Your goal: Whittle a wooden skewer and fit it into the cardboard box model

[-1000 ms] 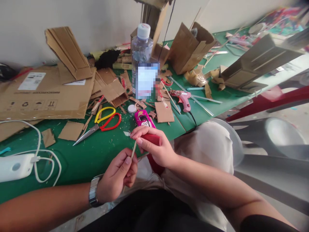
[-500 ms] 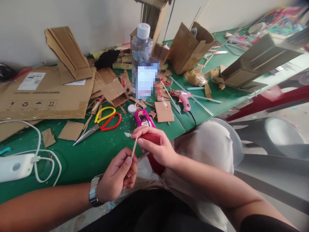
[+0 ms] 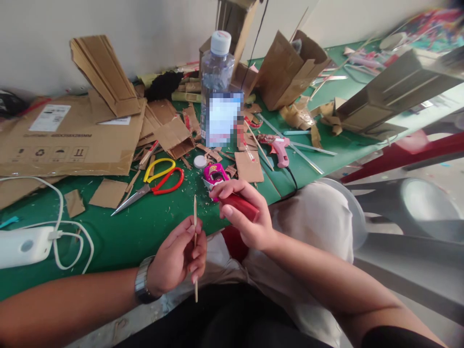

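My left hand point(image 3: 177, 258) is closed around a thin wooden stick point(image 3: 195, 212), held upright. Its sharpened tip points up and its lower end sticks out beneath my fingers. My right hand point(image 3: 250, 223) grips a red-handled knife point(image 3: 243, 206); the blade cannot be made out now. A gap separates the knife from the stick. Just beyond my right hand sits a pink toy car point(image 3: 214, 172), partly covered by my fingers. Scissors point(image 3: 165, 180) with one yellow and one red handle lie on the green table point(image 3: 141, 241), left of the car.
Cardboard sheets point(image 3: 65, 140) and scraps spread across the left and back. A plastic bottle point(image 3: 217, 67) stands behind a blurred-out phone-like screen point(image 3: 223, 116). On the right are a pink glue gun point(image 3: 279, 149) and a cardboard box point(image 3: 286, 72). A white power strip point(image 3: 25, 246) with cables lies at left.
My right hand with the knife has moved right, away from the stick. In my left hand the stick has turned more upright, and its lower end now shows.
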Demonstrator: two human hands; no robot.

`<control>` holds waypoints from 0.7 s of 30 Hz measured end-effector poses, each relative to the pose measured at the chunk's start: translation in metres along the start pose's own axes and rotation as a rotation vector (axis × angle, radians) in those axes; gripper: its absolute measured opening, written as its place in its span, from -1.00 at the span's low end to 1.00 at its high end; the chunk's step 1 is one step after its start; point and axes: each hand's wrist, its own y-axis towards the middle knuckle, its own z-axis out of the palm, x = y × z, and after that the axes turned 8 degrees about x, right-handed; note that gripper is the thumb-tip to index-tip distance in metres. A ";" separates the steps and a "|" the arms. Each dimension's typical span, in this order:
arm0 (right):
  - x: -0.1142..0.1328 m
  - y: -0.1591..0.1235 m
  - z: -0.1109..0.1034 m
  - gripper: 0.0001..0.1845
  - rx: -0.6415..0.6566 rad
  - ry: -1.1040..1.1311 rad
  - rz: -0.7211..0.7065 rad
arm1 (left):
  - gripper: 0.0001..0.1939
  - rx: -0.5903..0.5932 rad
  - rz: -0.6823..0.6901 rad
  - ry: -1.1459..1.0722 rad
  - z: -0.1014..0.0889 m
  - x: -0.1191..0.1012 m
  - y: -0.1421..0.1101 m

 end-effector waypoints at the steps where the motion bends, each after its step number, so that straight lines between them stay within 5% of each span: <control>1: 0.001 0.000 -0.002 -0.78 0.024 -0.021 -0.012 | -0.80 -0.021 -0.024 -0.034 0.000 -0.002 0.001; 6: 0.003 -0.001 -0.009 -0.56 0.253 -0.170 -0.202 | -0.65 -0.110 -0.114 -0.184 -0.005 -0.008 0.006; 11: -0.005 -0.005 0.000 -0.59 0.487 -0.449 -0.460 | -0.57 -0.228 -0.102 -0.141 -0.003 -0.009 0.006; 17: -0.009 -0.011 0.011 -0.75 0.532 -0.695 -0.432 | -0.69 -0.293 -0.058 -0.034 0.004 -0.014 0.005; 21: -0.008 -0.011 0.013 -0.77 0.530 -0.673 -0.423 | -0.59 -0.249 -0.045 -0.007 0.002 -0.012 0.005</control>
